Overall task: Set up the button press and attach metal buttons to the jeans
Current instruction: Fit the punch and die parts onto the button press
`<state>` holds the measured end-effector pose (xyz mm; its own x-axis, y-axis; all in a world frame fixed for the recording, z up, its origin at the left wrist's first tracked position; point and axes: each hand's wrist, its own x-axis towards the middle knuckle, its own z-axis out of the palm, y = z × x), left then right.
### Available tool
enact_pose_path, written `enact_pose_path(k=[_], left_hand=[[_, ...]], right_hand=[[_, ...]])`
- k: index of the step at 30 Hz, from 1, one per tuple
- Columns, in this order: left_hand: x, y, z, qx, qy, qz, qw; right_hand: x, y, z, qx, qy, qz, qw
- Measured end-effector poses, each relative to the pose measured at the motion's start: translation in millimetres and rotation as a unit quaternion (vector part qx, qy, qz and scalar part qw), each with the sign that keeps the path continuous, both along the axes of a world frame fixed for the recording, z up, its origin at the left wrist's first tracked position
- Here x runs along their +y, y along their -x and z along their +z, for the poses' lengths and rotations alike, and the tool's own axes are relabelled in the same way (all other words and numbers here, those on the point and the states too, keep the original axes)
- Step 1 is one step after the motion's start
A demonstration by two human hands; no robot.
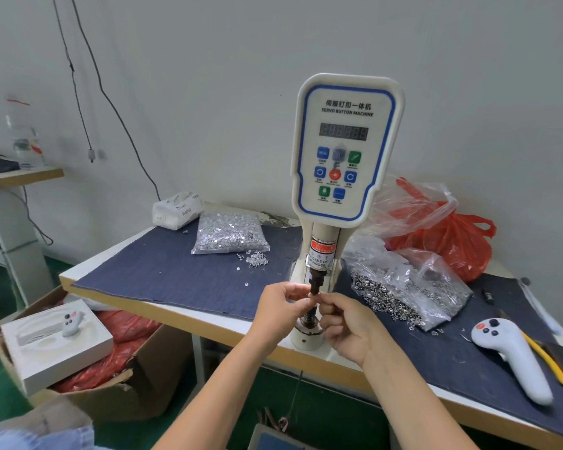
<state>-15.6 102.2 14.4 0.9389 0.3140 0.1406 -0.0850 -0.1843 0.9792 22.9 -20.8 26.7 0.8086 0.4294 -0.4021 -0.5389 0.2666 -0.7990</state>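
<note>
**Button press: both hands at the die**

Button press (342, 164) stands upright at the front edge of the desk (208, 315), its white panel w/ blue border facing us, display dark. Below the panel the dark ram (315, 280) hangs down over the round base (307, 336). We see both hands meet right at the ram's lower tip. Left hand (278, 308) comes in from the left, fingers curled, pinching the small dark part under the ram. Right hand (345, 323) comes from the right, fingers curled too, thumb and forefinger gripping the same spot just above the spring-like lower post (307, 316). What exactly sits between the fingertips we can't tell.

Denim cloth (163, 271) covers most of the desk top. Left of the press lies a clear bag of silver tacks (228, 233), a few spilled beside it, and a tissue pack (177, 209) behind. Right of the press, an open clear bag of small metal buttons (400, 292), w/ a red plastic bag (452, 245) behind. A white handheld controller (514, 358) lies near the desk's right end, well apart from the hands. On the floor at left, a cardboard box (121, 394) holds red bags and a white tray.
</note>
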Motion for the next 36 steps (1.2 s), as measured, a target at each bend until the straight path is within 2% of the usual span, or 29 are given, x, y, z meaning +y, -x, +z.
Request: enact_pose_path(k=[8,15,27,36], left_hand=[[1.3,3.4,-1.3,-0.008,0.022,-0.001,1.0],[2.7,4.7,-4.5,-0.009,0.01,0.0,1.0],[4.3,3.4,-7.0,-0.011,0.001,0.007,1.0],[3.8,3.0,-7.0,-0.011,0.004,0.005,1.0]], right_hand=[[1.1,3.7,-0.8,-0.005,0.031,-0.001,1.0],[2.0,4.8,-2.5,0.005,-0.009,-0.015,1.0],[3.5,5.4,-5.2,-0.019,-0.015,-0.031,0.999],[5.6,4.7,-10.4,0.02,-0.078,-0.014,0.997]])
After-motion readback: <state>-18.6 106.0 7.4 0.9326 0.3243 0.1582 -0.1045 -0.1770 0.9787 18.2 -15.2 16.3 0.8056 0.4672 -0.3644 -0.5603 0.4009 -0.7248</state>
